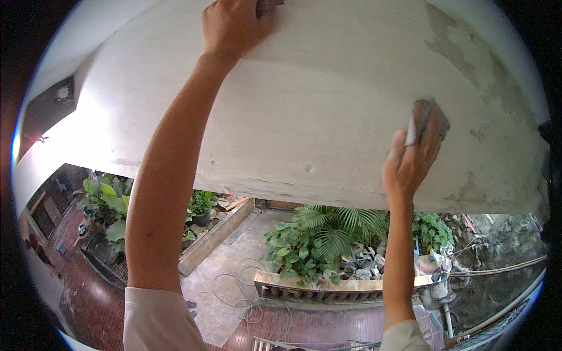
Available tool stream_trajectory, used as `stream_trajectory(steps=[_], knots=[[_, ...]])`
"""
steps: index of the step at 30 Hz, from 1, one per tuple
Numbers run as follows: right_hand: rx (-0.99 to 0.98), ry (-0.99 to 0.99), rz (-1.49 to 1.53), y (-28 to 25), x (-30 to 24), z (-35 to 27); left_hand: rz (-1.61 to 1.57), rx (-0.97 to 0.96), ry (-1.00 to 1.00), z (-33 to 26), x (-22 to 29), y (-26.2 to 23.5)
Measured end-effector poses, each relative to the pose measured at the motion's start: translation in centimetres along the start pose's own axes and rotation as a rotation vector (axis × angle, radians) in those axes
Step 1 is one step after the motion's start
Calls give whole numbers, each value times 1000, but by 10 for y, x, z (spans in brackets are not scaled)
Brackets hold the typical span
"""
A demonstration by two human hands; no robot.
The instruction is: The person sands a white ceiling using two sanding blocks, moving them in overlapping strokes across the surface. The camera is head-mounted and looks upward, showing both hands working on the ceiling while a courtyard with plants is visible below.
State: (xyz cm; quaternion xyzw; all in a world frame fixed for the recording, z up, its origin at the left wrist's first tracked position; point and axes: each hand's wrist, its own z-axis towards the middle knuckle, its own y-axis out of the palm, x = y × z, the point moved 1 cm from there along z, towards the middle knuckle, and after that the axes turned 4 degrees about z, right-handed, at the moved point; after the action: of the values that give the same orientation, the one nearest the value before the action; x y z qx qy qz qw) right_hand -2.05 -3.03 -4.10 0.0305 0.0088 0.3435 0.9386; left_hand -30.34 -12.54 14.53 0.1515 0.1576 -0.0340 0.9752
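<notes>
surface: pale plastered wall [328, 117] | on it: grey sanding block [422, 120]; patchy plaster

Two hands are raised: the left hand [234, 26] and the right hand [413, 155]. One grey sanding block [424, 117] sits under the right hand's fingers. One dark object [266, 4] shows at the left hand's fingertips, too cut off to name. One pale plastered slab [328, 111] lies under both hands. Below the right hand there is one palm plant [345, 225], and beside it one broad-leaved plant [290, 248]. One loose tangle of cable [246, 286] lies below and between the hands. One potted plant [202, 207] stands well below the left hand.
</notes>
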Motion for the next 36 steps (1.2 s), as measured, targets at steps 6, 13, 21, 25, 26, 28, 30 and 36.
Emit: stream_trajectory(steps=[6, 13, 21, 25, 26, 28, 30, 36], knots=[[-261, -227, 131, -2, -42, -49, -4, 63, 40, 0, 1, -1], [-421, -341, 156, -8, -33, -92, 71, 11, -37, -10, 1, -6], [-34, 169, -22, -9, 7, -66, 31, 55, -45, -16, 3, -7], [-139, 28, -15, -5, -17, -96, 21, 82, -18, -15, 2, -8], [-196, -60, -22, -6, -20, -103, 15, 77, -27, -15, 1, -8], [-221, -204, -13, -11, -18, -109, 1, 57, -51, -14, 0, -8], [-147, -23, -17, -16, -4, -103, -12, 69, -12, -14, 0, -8], [88, 332, -33, -7, 11, -68, 22, 88, -1, -15, 2, -8]])
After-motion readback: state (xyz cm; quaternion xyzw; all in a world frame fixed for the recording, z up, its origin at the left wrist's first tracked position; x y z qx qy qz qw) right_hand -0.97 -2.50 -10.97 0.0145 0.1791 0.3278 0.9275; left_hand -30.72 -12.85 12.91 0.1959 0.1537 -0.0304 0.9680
